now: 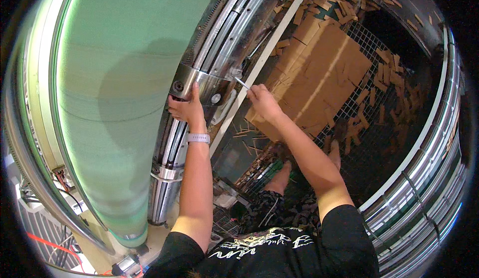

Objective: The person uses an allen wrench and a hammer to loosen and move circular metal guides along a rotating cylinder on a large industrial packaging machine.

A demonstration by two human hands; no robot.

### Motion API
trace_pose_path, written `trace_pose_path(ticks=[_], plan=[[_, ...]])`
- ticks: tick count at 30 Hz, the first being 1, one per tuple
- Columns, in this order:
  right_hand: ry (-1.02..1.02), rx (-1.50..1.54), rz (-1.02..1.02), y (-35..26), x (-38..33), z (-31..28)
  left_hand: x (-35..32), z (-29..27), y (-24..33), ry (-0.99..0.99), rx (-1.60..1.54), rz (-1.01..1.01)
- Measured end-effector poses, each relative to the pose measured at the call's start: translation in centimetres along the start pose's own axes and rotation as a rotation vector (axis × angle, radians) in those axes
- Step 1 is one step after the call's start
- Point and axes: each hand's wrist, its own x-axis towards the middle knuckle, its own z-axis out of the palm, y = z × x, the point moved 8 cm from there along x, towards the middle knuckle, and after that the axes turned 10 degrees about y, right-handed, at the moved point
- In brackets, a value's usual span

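Observation:
A wide polished metal collar (205,86) sits around a long grooved steel shaft (214,33) beside a big green roller (124,68). My left hand (188,110) grips the collar's lower left edge, its thumb pointing up along the face and its fingers curled at the side. A round socket-head bolt (178,86) shows just above those fingers. My right hand (263,101) is closed around a slim silver hand tool (242,83), whose far end meets the collar's right side. Whether that tool is a hex key or a wrench I cannot tell.
A brown cardboard sheet (319,73) lies on a wire grid (366,41) at the right, with many cardboard offcuts (386,73) strewn around. A pale straight rail (269,53) runs between shaft and cardboard. Shiny metal cylinders (424,178) curve along the right.

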Motion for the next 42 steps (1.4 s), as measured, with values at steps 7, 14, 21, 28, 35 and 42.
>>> trace_pose_path(ticks=[7,14,21,28,35,42], plan=[[0.051,0.265,0.156,-3.9,0.7,3.6,-0.9,-1.8,3.1,0.073,-0.098,0.332],[0.327,0.275,-0.179,-6.7,0.2,3.8,-2.1,-0.6,8.9,-0.141,-0.087,1.155],[0.553,0.271,-0.263,-7.3,0.1,5.5,-1.9,0.1,9.7,-0.223,-0.051,1.279],[0.619,0.282,-0.178,-7.1,0.2,6.5,-1.3,0.3,10.0,-0.149,-0.156,1.294],[0.569,0.293,-0.161,-7.2,0.4,5.9,-1.4,0.4,10.1,-0.104,-0.118,1.277],[0.527,0.349,-0.119,-6.8,1.1,5.8,-1.6,0.8,10.6,-0.153,-0.053,1.299]])
